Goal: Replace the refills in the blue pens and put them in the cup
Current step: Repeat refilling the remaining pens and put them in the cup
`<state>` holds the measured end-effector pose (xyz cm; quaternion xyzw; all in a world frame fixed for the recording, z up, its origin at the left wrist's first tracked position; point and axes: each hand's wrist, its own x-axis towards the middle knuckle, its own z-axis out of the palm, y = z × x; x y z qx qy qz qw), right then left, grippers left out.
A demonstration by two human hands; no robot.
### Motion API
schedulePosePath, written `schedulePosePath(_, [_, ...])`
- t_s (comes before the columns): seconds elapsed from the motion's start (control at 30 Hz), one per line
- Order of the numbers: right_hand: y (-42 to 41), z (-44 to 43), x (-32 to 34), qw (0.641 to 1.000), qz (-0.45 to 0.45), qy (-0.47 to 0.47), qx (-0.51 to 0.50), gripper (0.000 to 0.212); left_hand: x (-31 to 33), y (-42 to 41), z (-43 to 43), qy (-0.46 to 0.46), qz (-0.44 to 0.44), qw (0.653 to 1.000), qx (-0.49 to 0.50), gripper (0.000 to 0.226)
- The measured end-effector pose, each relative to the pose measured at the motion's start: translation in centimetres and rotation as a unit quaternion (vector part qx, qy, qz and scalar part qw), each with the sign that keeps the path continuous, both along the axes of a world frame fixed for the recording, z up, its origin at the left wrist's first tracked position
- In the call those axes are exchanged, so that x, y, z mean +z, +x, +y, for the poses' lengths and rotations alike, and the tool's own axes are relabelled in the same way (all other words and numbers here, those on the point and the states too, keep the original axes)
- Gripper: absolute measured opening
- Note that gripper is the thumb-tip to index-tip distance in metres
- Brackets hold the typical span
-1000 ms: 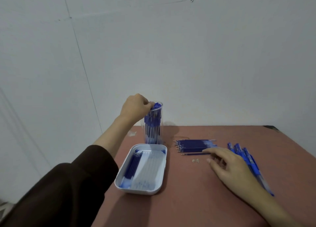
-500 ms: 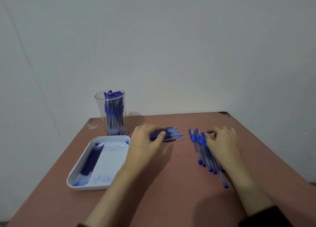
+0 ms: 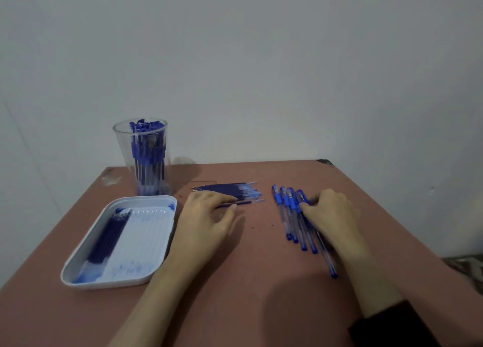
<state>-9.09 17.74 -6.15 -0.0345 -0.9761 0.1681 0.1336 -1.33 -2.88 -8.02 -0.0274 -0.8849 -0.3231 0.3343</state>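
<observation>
My left hand [image 3: 206, 216] lies low on the reddish-brown table [image 3: 261, 294]. Its thumb and forefinger sit either side of the single loose dark-blue refill [image 3: 245, 203], which lies just on the near side of the bundle of dark-blue refills with clear tails [image 3: 235, 188], about midway along the far edge. I cannot tell whether that refill is actually pinched.

My right hand [image 3: 332, 213] is curled over the row of blue-capped clear-barrelled pens [image 3: 288, 213], which lies towards the right edge. The thumb is on the rightmost pen [image 3: 329, 264], and the fingers seem to wrap it from the far side.

The tall clear plastic cup [image 3: 142, 161] stands at the far left corner, already packed with pens. The white rounded plastic tray [image 3: 64, 273] sits along the left edge and holds a few dark refills.

This looks like the pick-up for the next swap. I would lift the one pen straight up so its neighbours don't roll, and bring it to the table's middle. The refill is thin and slippery, so I'd take only the loose one, gripped near its middle. I'd keep its metal tip pointing the way the barrel needs, and leave the bundle alone.
</observation>
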Motion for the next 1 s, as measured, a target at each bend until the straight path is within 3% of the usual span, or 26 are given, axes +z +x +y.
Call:
schedulePosePath(0.17, [-0.13,0.05,0.09,1.000,0.007,-0.022,-0.013,0.021,-0.01,0.00,-0.11,0.004,-0.007,1.000,-0.003,0.026])
schedulePosePath(0.33, [-0.22,0.14,-0.04,1.000,0.006,-0.020,-0.011,0.017,-0.10,-0.08,-0.29,-0.005,-0.008,1.000,0.003,0.016])
schedulePosePath(0.47, [-0.30,0.12,-0.10,1.000,-0.018,-0.022,-0.009,0.023,-0.03,-0.09,-0.18,-0.003,-0.012,1.000,-0.002,0.028])
schedulePosePath(0.7, [-0.39,0.17,0.05,0.999,-0.018,-0.039,-0.022,0.033,-0.07,-0.04,-0.27,0.005,-0.009,1.000,0.002,0.026])
schedulePosePath(0.8, [-0.36,0.22,0.08,0.998,-0.023,-0.056,-0.020,0.029,-0.04,-0.05,-0.26,0.004,-0.010,1.000,0.003,0.026])
schedulePosePath(0.9, [-0.38,0.28,-0.12,0.994,-0.024,-0.105,0.001,0.012,-0.07,0.02,-0.22,0.006,-0.014,1.000,0.001,0.026])
schedulePosePath(1.0, [-0.53,0.40,-0.38,0.985,-0.039,-0.169,0.009,0.048,-0.09,0.02,-0.21,0.002,-0.011,1.000,0.002,0.026])
